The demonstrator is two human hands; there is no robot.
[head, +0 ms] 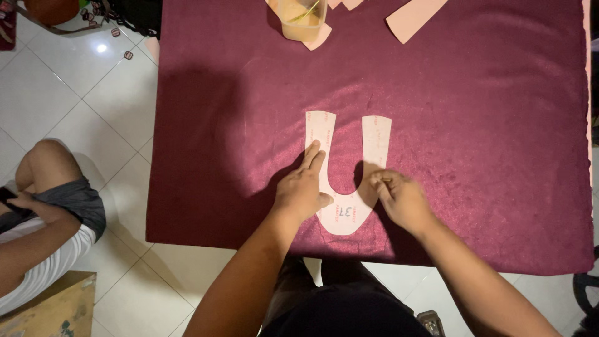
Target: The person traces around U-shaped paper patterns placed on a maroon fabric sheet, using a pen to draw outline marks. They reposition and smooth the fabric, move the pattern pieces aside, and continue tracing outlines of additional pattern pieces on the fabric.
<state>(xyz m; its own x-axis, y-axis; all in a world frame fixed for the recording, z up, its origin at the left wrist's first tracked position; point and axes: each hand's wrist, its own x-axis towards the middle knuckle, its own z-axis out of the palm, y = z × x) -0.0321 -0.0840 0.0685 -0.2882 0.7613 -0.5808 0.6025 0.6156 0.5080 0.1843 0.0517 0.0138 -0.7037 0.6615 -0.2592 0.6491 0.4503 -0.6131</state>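
A pale U-shaped card template [376,138] lies flat on dark maroon cloth [474,125], its two arms pointing away from me. My left hand [302,189] presses flat on the template's left arm, fingers stretched out along it. At the inner edge of the right arm, my right hand [399,198] has its fingers pinched around a thin stick-like tool, most of it hidden by the fingers.
A translucent plastic cup [301,19] stands at the cloth's far edge among several pale card pieces [414,17]. Another person [43,218] sits on the white tiled floor at the left, beside a wooden box [53,309].
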